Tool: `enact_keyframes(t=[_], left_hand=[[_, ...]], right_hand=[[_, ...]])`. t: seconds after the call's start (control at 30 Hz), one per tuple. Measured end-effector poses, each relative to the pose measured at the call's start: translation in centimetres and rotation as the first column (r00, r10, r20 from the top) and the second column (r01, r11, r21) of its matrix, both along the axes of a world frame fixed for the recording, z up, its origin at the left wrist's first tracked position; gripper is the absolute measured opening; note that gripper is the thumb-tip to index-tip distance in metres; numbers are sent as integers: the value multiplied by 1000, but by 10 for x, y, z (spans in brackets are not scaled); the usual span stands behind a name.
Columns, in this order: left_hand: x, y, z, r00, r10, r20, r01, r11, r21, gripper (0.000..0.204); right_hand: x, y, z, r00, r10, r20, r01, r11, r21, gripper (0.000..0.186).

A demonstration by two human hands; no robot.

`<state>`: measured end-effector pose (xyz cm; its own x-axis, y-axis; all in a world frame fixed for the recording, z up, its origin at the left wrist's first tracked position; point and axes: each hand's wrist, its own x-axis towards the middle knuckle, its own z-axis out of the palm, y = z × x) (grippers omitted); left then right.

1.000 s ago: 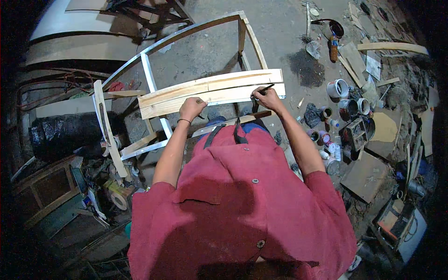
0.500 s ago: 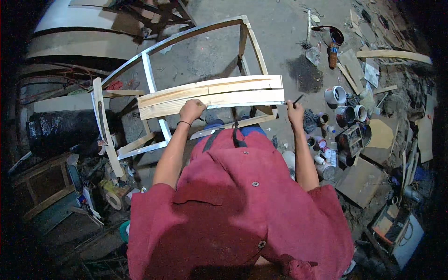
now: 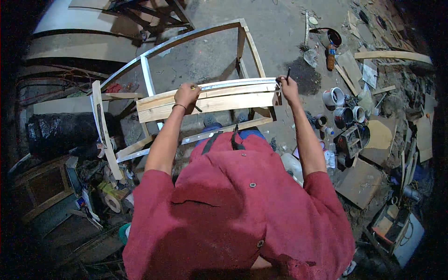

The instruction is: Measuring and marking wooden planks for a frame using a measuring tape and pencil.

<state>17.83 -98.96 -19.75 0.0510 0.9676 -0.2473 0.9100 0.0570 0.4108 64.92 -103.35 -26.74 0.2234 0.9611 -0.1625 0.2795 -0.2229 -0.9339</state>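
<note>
Moved tape (image 3: 238,83) from near edge to far edge of boards (image 3: 233,102), laid across frame (image 3: 148,77) — so carried the work, seemingly, to the far board. Brought both hands along: left hand (image 3: 186,95) curled tight on tape; right hand (image 3: 290,89) clasping pen (image 3: 289,73) — apparently pinching tape's end at far right corner.

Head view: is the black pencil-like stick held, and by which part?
The bare right hand grips the stick by its lower part; upper end protrudes.

Shiny black bundle (image 3: 67,132) at left, orange-brown bottle (image 3: 331,58), white bucket (image 3: 327,100), flat brown panel (image 3: 358,184)
</note>
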Motion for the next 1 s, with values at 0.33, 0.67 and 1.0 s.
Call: enact_keyframes(t=[0.33,0.67,1.0], left_hand=[[10,0,-5,991,43,-129,-40,999,33,37],[15,3,3,981,28,-190,-27,1000,7,32],[15,-1,5,986,50,-158,-51,999,-5,31]], right_hand=[[9,15,39,893,-23,449,52,997,-53,51],[-52,28,25,991,100,-89,-110,987,-120,27],[-54,33,2,975,218,32,-216,975,-57,26]])
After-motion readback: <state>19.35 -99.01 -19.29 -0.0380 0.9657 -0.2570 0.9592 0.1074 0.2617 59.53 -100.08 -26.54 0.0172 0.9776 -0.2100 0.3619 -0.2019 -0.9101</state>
